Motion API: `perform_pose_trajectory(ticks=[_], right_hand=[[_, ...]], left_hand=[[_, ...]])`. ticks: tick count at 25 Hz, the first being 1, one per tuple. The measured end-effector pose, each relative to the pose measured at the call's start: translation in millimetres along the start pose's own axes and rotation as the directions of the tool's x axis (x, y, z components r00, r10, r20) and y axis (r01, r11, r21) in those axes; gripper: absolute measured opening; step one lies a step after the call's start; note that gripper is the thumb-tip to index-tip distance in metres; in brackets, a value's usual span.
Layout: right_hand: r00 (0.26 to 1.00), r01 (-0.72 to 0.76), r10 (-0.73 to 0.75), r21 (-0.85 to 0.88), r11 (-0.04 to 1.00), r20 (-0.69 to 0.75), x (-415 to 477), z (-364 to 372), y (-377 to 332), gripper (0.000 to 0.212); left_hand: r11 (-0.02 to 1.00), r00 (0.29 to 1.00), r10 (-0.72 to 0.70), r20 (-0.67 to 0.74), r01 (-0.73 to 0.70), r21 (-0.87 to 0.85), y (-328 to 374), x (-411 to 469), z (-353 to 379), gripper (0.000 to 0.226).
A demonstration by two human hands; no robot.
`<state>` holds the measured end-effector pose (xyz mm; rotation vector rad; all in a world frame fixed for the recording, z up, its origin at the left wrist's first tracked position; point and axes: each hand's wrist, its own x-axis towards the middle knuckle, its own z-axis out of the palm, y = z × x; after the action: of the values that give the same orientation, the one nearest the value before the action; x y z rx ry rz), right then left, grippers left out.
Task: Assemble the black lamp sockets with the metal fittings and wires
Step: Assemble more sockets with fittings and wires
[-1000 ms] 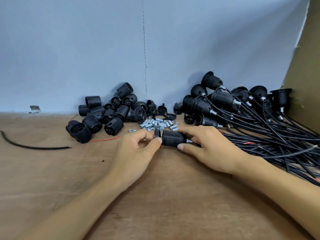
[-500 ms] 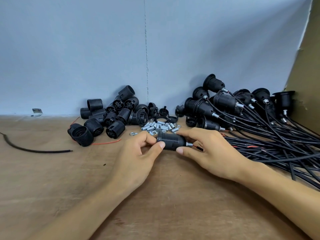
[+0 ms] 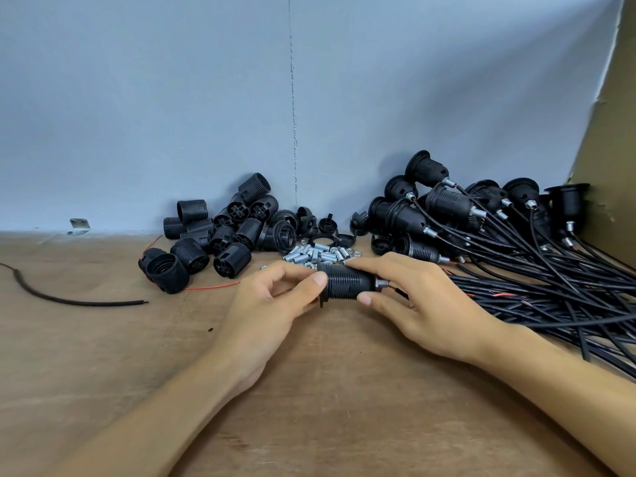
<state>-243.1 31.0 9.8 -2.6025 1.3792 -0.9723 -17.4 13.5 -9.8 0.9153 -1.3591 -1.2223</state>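
A pale blue-grey wall (image 3: 155, 98) fills the upper half, matte and evenly lit, with a thin vertical seam (image 3: 293, 108) running down it near the middle. It meets a brown wooden tabletop (image 3: 327, 418) — grainy, scuffed, faintly streaked. At the right edge a tan, cardboard-like panel (image 3: 612, 139) rises at a slant. Far left, a small metal bracket (image 3: 80, 224) sits where wall and tabletop meet.

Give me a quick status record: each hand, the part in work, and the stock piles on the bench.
left hand: pinches left end of held socket
right hand: grips its right end
held socket: horizontal, metal fitting at its right end
loose shells: heap, back left
loose fittings: small pile behind the hands
wired sockets: heap at right, cables trailing right
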Motion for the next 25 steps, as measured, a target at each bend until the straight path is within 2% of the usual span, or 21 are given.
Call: perform_pose_trajectory(ticks=[2,4,7,11,14,16,21,25], right_hand=[[1.000,0.014,-0.014,0.005,1.000,-0.002,0.5,-2.5,0.8,0.042],[1.000,0.012,-0.012,0.031,0.999,-0.004,0.7,-3.9,0.6,0.043],[1.000,-0.003,0.003,0.046,0.999,0.007,1.3,-4.2,-0.8,0.043],[0.999,-0.023,0.021,0.054,0.998,0.035,3.0,-5.4,-1.4,0.035],[0.992,-0.096,0.085,0.117,0.988,0.092,2.7,-4.6,-1.6,0.036],[0.985,-0.150,0.133,0.164,0.975,0.112,2.6,-5.0,-0.7,0.044],[0.974,-0.185,0.162,0.147,0.972,0.160,0.2,-2.6,1.4,0.036],[0.974,-0.201,0.177,0.170,0.965,0.142,0.2,-1.3,-0.1,0.032]], left_hand=[[0.987,0.996,-0.081,0.023,0.084,-0.137,0.8,0.2,1.3,0.043],[0.969,0.990,-0.131,0.060,0.141,-0.205,1.8,1.8,-0.5,0.053],[0.971,0.982,-0.139,0.124,0.160,-0.180,5.1,3.1,-3.4,0.051],[0.979,0.978,-0.087,0.187,0.119,-0.167,4.6,2.7,-8.4,0.052],[0.987,0.971,-0.069,0.229,0.099,-0.125,4.5,1.3,-10.0,0.056],[0.984,0.968,-0.089,0.234,0.122,-0.132,3.9,1.2,-9.4,0.056],[0.979,0.970,-0.088,0.228,0.126,-0.160,1.7,0.7,-6.6,0.054],[0.999,0.981,-0.049,0.187,0.048,0.011,2.9,0.6,-4.9,0.064]])
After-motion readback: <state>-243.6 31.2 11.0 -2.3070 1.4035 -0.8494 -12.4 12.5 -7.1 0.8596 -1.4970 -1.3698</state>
